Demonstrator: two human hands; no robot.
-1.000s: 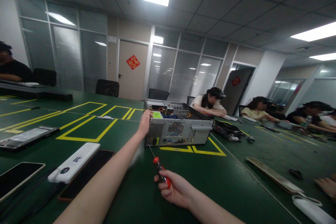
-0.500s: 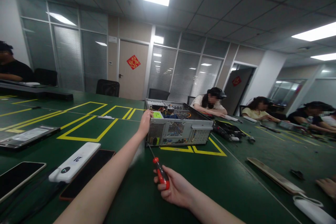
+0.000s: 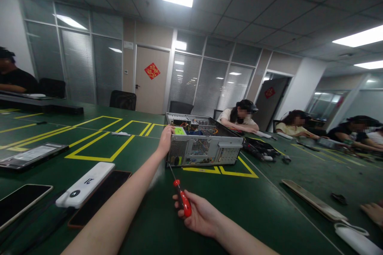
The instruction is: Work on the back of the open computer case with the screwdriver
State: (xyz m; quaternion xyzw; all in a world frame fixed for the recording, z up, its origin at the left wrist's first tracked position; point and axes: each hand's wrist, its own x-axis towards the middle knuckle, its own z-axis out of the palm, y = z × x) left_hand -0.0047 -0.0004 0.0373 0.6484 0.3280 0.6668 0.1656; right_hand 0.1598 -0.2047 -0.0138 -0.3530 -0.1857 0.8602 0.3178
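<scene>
Head view: computer case [image 3: 211, 146] opened, parts [image 3: 180, 131] inside; right hand [image 3: 201, 216] grips screwdriver [image 3: 182, 196], tip at near-left corner [image 3: 168, 162]; left hand [image 3: 164, 142] touches case, grip unclear.

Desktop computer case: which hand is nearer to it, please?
Left: the left hand touches the desktop computer case at its near left corner; the right hand is apart, in front, holding the screwdriver.

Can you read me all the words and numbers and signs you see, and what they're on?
"21", probably, slanted: white oblong device.
Gold characters, too blurred: red diamond-shaped sign on the pale brown door.
Marking, too blurred: smaller red diamond-shaped sign on the dark door.
Too small to read: bright yellow-green label in the grey metal computer case; white label on the flat silver drive.
</scene>
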